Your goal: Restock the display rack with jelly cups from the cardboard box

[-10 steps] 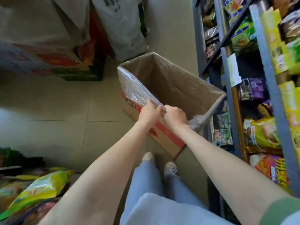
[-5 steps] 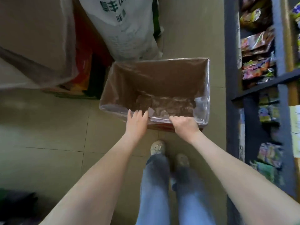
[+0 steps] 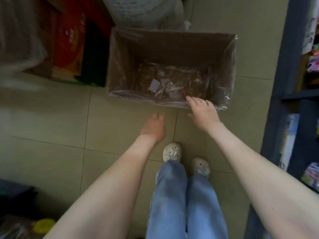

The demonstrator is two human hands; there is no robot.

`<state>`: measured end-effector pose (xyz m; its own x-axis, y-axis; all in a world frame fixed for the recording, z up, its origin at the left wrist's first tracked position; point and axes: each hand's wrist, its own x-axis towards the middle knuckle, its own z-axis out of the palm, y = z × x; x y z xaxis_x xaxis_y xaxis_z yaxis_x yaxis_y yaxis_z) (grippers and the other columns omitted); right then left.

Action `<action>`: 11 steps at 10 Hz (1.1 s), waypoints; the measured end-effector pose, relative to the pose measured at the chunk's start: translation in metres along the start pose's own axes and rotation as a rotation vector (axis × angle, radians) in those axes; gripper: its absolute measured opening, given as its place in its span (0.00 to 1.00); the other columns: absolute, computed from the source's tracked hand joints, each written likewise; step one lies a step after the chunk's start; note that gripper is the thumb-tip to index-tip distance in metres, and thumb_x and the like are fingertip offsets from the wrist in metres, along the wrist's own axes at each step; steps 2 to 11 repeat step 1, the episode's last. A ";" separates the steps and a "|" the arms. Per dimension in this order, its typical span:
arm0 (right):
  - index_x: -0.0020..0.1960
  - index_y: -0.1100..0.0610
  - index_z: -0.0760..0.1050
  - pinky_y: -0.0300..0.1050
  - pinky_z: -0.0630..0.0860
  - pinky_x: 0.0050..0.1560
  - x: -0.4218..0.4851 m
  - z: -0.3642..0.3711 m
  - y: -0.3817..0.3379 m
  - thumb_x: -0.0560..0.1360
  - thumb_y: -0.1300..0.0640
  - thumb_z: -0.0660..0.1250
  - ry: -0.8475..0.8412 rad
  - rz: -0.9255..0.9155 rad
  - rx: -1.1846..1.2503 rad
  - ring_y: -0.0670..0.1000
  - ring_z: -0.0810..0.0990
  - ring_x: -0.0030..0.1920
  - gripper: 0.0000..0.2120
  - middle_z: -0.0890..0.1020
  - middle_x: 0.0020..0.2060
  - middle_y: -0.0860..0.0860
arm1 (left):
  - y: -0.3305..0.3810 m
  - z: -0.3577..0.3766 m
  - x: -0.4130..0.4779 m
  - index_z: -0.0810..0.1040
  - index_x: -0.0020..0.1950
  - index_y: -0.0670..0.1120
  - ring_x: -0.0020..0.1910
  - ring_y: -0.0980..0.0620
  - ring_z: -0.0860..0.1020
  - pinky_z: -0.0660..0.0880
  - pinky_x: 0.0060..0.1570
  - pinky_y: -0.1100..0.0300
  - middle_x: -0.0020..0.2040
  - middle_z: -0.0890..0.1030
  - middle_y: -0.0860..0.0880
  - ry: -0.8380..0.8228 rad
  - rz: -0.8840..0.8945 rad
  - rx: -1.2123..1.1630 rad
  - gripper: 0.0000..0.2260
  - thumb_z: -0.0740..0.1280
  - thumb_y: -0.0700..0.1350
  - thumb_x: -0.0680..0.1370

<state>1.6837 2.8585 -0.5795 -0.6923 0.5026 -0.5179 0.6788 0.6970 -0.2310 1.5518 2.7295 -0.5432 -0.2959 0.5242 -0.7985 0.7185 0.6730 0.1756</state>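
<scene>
An open cardboard box [image 3: 172, 47] lined with clear plastic stands upright on the tiled floor in front of my feet. At its bottom lie crumpled clear wrappers and a small white slip [image 3: 154, 85]; I see no jelly cups in it. My right hand [image 3: 202, 112] hovers over the box's near rim, fingers spread, holding nothing. My left hand [image 3: 153, 126] hangs over the floor just short of the box, fingers loosely apart and empty. The dark blue display rack [image 3: 284, 80] rises along the right edge, with colourful packets on its shelves.
A large white sack [image 3: 146, 12] leans behind the box. Red and yellow cartons [image 3: 69, 47] stand to its left. Snack bags [image 3: 43, 225] lie at the lower left. My feet in pale clogs [image 3: 172, 152] stand on tiles just before the box.
Both hands have let go of the box's near rim and drawn back. The box, tilted a second ago, now stands flat on the floor. My view has tipped further down.
</scene>
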 end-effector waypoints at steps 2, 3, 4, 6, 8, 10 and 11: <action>0.76 0.55 0.56 0.52 0.64 0.68 -0.035 -0.030 -0.013 0.79 0.57 0.59 0.015 0.063 0.260 0.57 0.66 0.70 0.27 0.67 0.71 0.54 | 0.015 0.004 -0.018 0.61 0.75 0.43 0.67 0.40 0.69 0.69 0.62 0.50 0.72 0.65 0.40 -0.039 0.014 -0.049 0.22 0.57 0.41 0.80; 0.76 0.55 0.56 0.52 0.64 0.68 -0.035 -0.030 -0.013 0.79 0.57 0.59 0.015 0.063 0.260 0.57 0.66 0.70 0.27 0.67 0.71 0.54 | 0.015 0.004 -0.018 0.61 0.75 0.43 0.67 0.40 0.69 0.69 0.62 0.50 0.72 0.65 0.40 -0.039 0.014 -0.049 0.22 0.57 0.41 0.80; 0.76 0.55 0.56 0.52 0.64 0.68 -0.035 -0.030 -0.013 0.79 0.57 0.59 0.015 0.063 0.260 0.57 0.66 0.70 0.27 0.67 0.71 0.54 | 0.015 0.004 -0.018 0.61 0.75 0.43 0.67 0.40 0.69 0.69 0.62 0.50 0.72 0.65 0.40 -0.039 0.014 -0.049 0.22 0.57 0.41 0.80; 0.76 0.55 0.56 0.52 0.64 0.68 -0.035 -0.030 -0.013 0.79 0.57 0.59 0.015 0.063 0.260 0.57 0.66 0.70 0.27 0.67 0.71 0.54 | 0.015 0.004 -0.018 0.61 0.75 0.43 0.67 0.40 0.69 0.69 0.62 0.50 0.72 0.65 0.40 -0.039 0.014 -0.049 0.22 0.57 0.41 0.80; 0.76 0.55 0.56 0.52 0.64 0.68 -0.035 -0.030 -0.013 0.79 0.57 0.59 0.015 0.063 0.260 0.57 0.66 0.70 0.27 0.67 0.71 0.54 | 0.015 0.004 -0.018 0.61 0.75 0.43 0.67 0.40 0.69 0.69 0.62 0.50 0.72 0.65 0.40 -0.039 0.014 -0.049 0.22 0.57 0.41 0.80; 0.76 0.55 0.56 0.52 0.64 0.68 -0.035 -0.030 -0.013 0.79 0.57 0.59 0.015 0.063 0.260 0.57 0.66 0.70 0.27 0.67 0.71 0.54 | 0.015 0.004 -0.018 0.61 0.75 0.43 0.67 0.40 0.69 0.69 0.62 0.50 0.72 0.65 0.40 -0.039 0.014 -0.049 0.22 0.57 0.41 0.80; 0.76 0.55 0.56 0.52 0.64 0.68 -0.035 -0.030 -0.013 0.79 0.57 0.59 0.015 0.063 0.260 0.57 0.66 0.70 0.27 0.67 0.71 0.54 | 0.015 0.004 -0.018 0.61 0.75 0.43 0.67 0.40 0.69 0.69 0.62 0.50 0.72 0.65 0.40 -0.039 0.014 -0.049 0.22 0.57 0.41 0.80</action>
